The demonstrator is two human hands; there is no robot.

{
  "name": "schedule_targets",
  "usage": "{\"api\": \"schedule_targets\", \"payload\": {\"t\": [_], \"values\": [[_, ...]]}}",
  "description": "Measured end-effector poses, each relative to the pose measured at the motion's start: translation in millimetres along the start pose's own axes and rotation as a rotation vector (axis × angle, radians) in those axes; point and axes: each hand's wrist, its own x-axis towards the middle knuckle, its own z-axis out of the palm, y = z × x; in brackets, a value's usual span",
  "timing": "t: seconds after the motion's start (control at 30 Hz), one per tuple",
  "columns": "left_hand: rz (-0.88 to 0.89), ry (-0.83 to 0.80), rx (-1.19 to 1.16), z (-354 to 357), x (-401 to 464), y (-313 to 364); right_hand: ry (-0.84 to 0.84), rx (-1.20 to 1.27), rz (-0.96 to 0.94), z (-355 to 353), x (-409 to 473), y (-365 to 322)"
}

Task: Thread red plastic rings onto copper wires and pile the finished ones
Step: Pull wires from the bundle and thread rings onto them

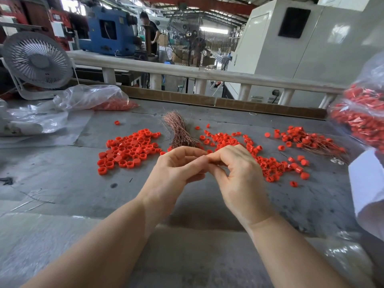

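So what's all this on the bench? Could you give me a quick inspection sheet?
Surface: grey worktable, scuffed.
Job's things: loose red rings; copper wire bundle; finished ones far right.
Clutter: plastic bags, some holding red parts.
Hands: left hand and right hand meet fingertip to fingertip, pinching something too small to tell.
Cables: nothing seen on the table.
Surroundings: white fan, white rail, factory machines, a person behind.

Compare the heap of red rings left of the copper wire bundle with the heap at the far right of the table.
The left heap of red plastic rings has no wires in it; the far-right heap of red plastic rings has thin copper wires sticking out toward the right. The left heap lies dense and tightly packed; the far-right one is looser, with stray rings around it. Both sit on the grey table, on either side of the copper wire bundle.
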Motion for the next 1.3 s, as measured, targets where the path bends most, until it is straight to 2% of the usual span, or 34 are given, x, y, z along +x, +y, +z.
{"api": "schedule_targets", "payload": {"t": [0.2,0.3,0.43,0.53,0.8,0.9,1.03,1.3], "values": [[-0.069,0.019,-0.148,-2,3,-1,0.021,0.012,0.058,0,-2,2],[-0.115,-0.014,-0.184,-3,3,-1,0.001,-0.045,-0.001,-1,-2,3],[-0.115,0.034,-0.121,-3,2,-4,-0.009,-0.049,-0.023,0,-2,1],[-0.105,0.084,-0.088,-4,3,-5,-0.012,0.019,0.067,1,-2,0],[-0.014,0.072,0.064,-4,2,-2,-0.050,0.081,0.131,3,-3,0],[-0.067,0.063,-0.102,-4,2,-1,-0.009,0.134,0.137,4,-3,1],[-0.188,-0.055,-0.366,-4,3,3,0.088,0.217,0.140,3,-1,1],[-0.242,-0.122,-0.484,-5,3,7,0.154,0.162,0.055,1,-1,1]]}}
